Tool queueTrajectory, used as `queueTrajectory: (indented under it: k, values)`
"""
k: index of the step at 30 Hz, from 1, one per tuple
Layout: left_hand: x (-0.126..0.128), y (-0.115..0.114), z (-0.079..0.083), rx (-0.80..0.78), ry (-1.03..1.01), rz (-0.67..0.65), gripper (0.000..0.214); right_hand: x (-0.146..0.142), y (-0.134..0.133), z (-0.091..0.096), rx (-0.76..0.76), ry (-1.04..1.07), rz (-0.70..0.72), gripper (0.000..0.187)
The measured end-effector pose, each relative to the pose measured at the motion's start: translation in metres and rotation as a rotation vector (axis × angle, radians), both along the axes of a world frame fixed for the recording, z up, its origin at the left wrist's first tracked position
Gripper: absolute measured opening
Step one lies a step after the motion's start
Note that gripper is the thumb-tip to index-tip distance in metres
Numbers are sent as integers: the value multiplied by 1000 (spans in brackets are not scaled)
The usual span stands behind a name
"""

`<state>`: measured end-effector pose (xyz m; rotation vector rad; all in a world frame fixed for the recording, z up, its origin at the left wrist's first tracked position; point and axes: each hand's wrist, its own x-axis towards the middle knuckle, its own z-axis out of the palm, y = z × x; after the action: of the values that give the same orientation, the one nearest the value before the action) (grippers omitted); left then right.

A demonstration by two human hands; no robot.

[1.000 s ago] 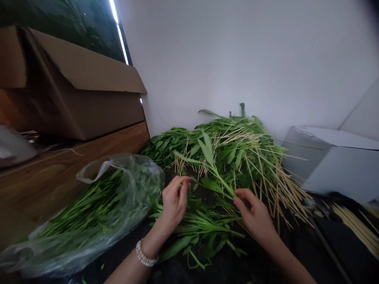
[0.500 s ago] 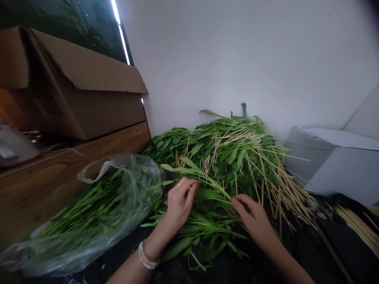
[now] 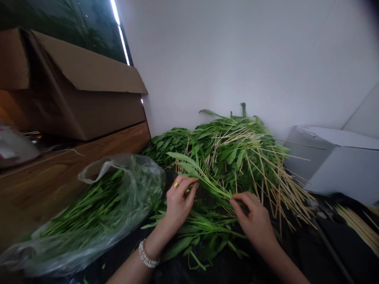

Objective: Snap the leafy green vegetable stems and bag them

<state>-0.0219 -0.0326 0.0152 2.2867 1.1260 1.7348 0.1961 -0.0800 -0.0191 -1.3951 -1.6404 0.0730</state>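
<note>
A small bunch of green leafy stems (image 3: 211,182) is held at its cut end in my right hand (image 3: 253,215), thumb and forefinger pinched together. The leaves fan out up and to the left. My left hand (image 3: 180,199), with a ring and a beaded bracelet, is close by the bunch's leafy part, its thumb and finger pinched. What lies between those fingertips is too small to make out. Beneath both hands, loose leafy sprigs (image 3: 189,240) lie on a black surface.
Behind, a large heap of leafy greens (image 3: 174,140) carries many thin wooden sticks (image 3: 276,181). A clear plastic bag (image 3: 142,197) of greens lies left, beside a wooden ledge bearing a cardboard box (image 3: 109,110). A white box (image 3: 346,169) and more sticks (image 3: 359,227) are at right.
The leaf that stuck out left of my left hand no longer shows there; a blurred leaf now stands upright by the bunch. The bunch has tilted up slightly. Both hands have barely moved.
</note>
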Motion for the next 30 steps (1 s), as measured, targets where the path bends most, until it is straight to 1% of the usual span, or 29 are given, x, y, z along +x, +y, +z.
queueTrajectory:
  k: [6,13,18,22,26,30]
  values:
    - [1,3,-7,18,67,-25,17,-1,-1,-1,71,-131,-4,14]
    - [-1,9,-15,-84,220,22,20,-1,-3,-2,134,-279,8,16]
    - [-1,9,-14,-141,261,76,12,-1,-4,0,129,-321,18,18]
    - [-1,9,-12,-136,281,82,10,-2,-5,2,136,-340,35,17]
    - [-3,12,-15,-110,355,86,15,-2,-6,4,134,-348,48,17]
    - [-5,15,-18,-102,379,61,23,-2,-5,3,170,-320,71,14]
